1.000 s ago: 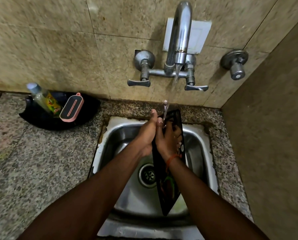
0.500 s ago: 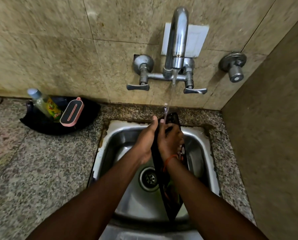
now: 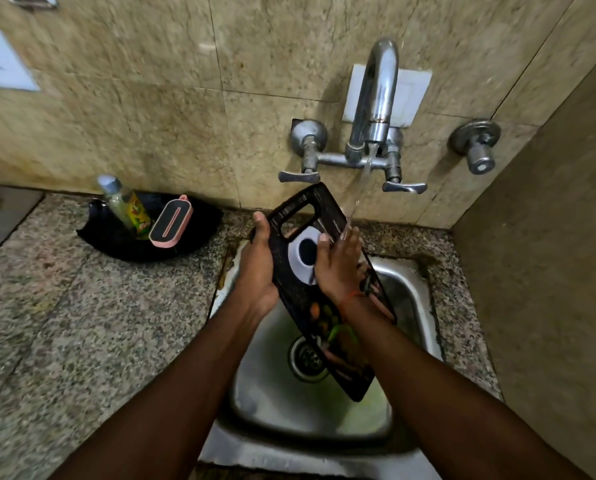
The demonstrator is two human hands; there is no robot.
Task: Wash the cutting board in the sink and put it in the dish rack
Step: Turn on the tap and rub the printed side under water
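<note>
A black cutting board [image 3: 298, 216] with a handle slot, a white ring and printed vegetables is held tilted over the steel sink [image 3: 416, 292]. My left hand [image 3: 258, 268] grips its left edge, thumb on the face. My right hand [image 3: 339, 263] lies flat on the printed face, fingers spread, partly covering the white ring. Water from the tap [image 3: 376, 98] runs down onto the board's upper right edge by my right fingers. The board's lower end hangs above the drain [image 3: 305, 358]. No dish rack is in view.
A black tray [image 3: 109, 237] on the granite counter [image 3: 82, 323] left of the sink holds a soap bottle [image 3: 125, 206] and a pink-edged scrubber [image 3: 170, 220]. A second valve [image 3: 476, 147] is on the tiled wall; a side wall closes off the right.
The board has turned from edge-on to face-up and risen toward the tap. My right hand has gone from gripping it to lying flat on its face. The camera has tilted back.
</note>
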